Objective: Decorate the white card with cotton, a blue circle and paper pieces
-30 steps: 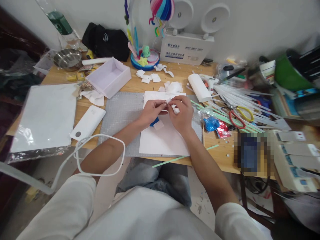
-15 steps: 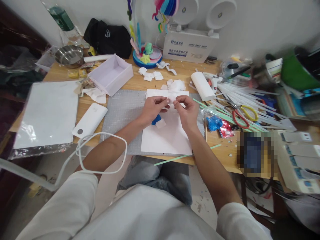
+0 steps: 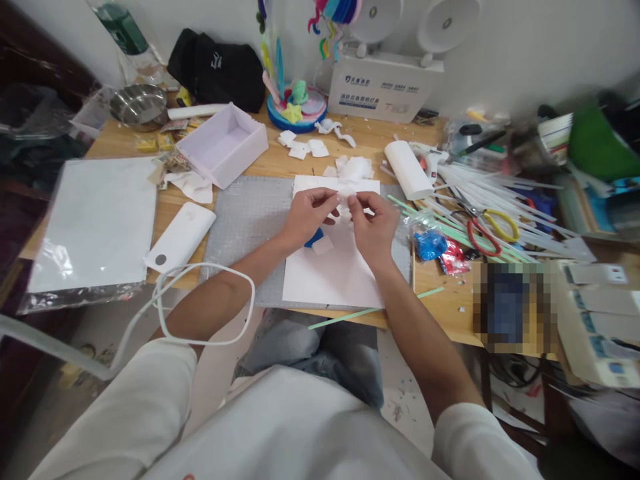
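My left hand (image 3: 309, 215) and my right hand (image 3: 374, 223) meet over a white paper sheet (image 3: 333, 280), fingertips nearly touching. Both pinch a small thin white piece (image 3: 346, 192) between thumb and forefinger. Beneath my left hand, a blue object (image 3: 314, 237) lies partly hidden, with a small white square (image 3: 323, 245) against it. Just beyond my fingers is a loose pile of white pieces (image 3: 356, 169). The sheet rests on a grey cutting mat (image 3: 240, 213).
At the left are a lilac box (image 3: 225, 147), a white power bank (image 3: 181, 238) and a looped white cable (image 3: 205, 343). To the right lie a white roll (image 3: 409, 170), scissors (image 3: 484, 237), pale sticks and a blue packet (image 3: 430, 245). A green strip (image 3: 345, 319) crosses the front edge.
The view has shifted slightly. My right fingers have moved a little over the white piece, while my left hand keeps its pinch.
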`<state>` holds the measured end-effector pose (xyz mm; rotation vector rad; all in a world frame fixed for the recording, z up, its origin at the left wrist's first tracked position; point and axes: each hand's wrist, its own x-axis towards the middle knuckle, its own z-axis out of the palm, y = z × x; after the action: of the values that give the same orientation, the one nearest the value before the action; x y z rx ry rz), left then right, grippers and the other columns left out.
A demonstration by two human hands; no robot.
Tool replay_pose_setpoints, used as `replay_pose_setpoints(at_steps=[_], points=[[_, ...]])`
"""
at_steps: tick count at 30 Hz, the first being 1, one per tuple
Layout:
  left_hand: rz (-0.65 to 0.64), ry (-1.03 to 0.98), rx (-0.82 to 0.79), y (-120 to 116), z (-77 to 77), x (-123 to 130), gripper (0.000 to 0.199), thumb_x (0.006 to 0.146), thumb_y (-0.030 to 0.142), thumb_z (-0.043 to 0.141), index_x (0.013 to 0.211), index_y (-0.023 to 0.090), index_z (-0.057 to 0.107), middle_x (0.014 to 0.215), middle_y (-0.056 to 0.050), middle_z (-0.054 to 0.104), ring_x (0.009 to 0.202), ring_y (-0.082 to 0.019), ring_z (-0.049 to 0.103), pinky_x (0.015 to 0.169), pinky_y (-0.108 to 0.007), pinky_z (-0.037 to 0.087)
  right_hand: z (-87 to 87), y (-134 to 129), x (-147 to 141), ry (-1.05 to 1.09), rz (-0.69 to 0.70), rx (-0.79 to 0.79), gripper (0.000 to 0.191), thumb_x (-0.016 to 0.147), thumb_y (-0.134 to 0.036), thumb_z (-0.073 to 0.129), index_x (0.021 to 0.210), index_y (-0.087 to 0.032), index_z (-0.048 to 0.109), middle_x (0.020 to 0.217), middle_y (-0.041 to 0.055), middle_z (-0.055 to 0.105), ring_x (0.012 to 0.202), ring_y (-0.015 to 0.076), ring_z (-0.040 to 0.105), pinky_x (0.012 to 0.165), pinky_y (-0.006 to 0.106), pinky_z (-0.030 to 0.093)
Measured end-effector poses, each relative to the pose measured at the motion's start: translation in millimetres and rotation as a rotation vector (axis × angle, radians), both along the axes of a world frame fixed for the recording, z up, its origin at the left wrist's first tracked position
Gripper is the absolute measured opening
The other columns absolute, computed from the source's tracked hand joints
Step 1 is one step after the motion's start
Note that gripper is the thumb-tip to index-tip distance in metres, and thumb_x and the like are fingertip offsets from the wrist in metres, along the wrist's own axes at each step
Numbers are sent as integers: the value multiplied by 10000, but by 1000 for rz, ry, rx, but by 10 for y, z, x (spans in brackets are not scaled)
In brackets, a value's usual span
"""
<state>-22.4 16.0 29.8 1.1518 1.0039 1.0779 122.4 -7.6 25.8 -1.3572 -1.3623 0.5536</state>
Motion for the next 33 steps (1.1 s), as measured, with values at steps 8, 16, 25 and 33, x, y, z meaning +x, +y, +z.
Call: replay_pose_setpoints(at_steps=[8, 16, 25, 33], points=[[54, 34, 14, 6, 0, 7, 263, 824, 437, 800, 804, 181, 745, 706, -11, 669, 650, -104, 603, 555, -206, 495, -13, -9, -32, 33, -6, 2, 201, 902, -412, 681, 837, -225, 710, 769, 0, 723, 677, 128, 635, 577, 248, 524], [45, -7, -32, -4, 41, 17, 194, 853, 352, 777, 789, 173, 736, 724, -11, 691, 650, -93, 599, 550, -198, 468, -68, 48, -27, 318, 58, -129, 190, 850, -401, 721, 804, -219, 697, 684, -37, 659, 624, 98, 615, 561, 226, 529], [43, -24, -49, -1, 40, 7, 197, 850, 366, 777, 796, 180, 744, 720, -7, 684, 673, -97, 608, 562, -194, 474, -45, 45, -23, 406, 70, -207, 288, 817, -506, 751, 803, -226, 683, 705, -34, 667, 648, 101, 641, 549, 209, 530], [39, -21, -42, -4, 27, 6, 299, 807, 466, 810, 816, 175, 746, 773, -23, 707, 695, -104, 616, 565, -196, 474, -55, 30, -11, 256, 60, -81, 208, 833, -427, 765, 838, -222, 732, 739, -18, 704, 640, 111, 624, 584, 252, 553]])
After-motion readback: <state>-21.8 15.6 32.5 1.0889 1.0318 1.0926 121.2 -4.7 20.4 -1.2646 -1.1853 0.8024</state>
